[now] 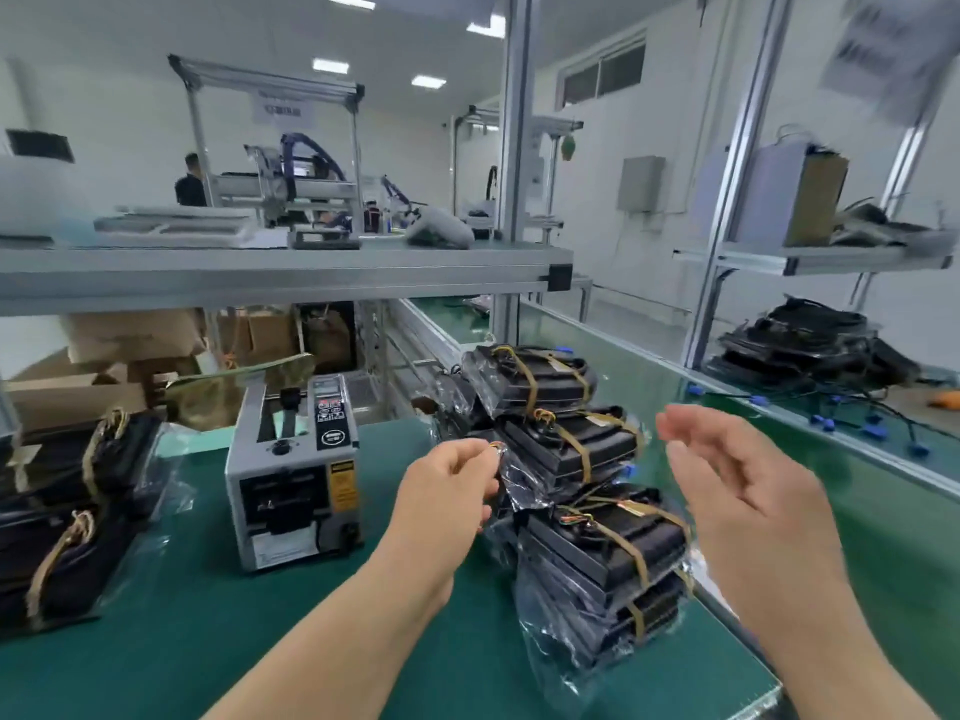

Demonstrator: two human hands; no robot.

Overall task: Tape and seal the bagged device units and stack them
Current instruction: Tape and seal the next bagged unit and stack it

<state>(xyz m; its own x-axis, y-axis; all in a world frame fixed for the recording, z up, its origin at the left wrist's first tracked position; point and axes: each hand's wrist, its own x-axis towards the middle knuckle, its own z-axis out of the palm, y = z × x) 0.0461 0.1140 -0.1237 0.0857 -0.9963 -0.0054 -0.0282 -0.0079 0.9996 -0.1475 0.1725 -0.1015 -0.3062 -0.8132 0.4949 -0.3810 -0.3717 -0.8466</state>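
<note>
Several black device units in clear plastic bags, bound with tan tape strips, lie piled on the green mat at centre right: a near unit (608, 558), a middle unit (571, 449) and a far unit (535, 379). My left hand (447, 491) pinches the bag edge of the middle unit at its left end. Above the near unit hovers my right hand (748, 491), fingers relaxed and holding nothing. A grey automatic tape dispenser (293, 475) stands left of my left hand, a tape strip sticking up from its top.
Two more taped, bagged units (67, 517) lie at the left edge of the green mat (208, 626). A green conveyor belt (779, 459) runs along the right, with a heap of black cabled units (810, 345) beyond it. A metal shelf (280, 272) overhangs the bench.
</note>
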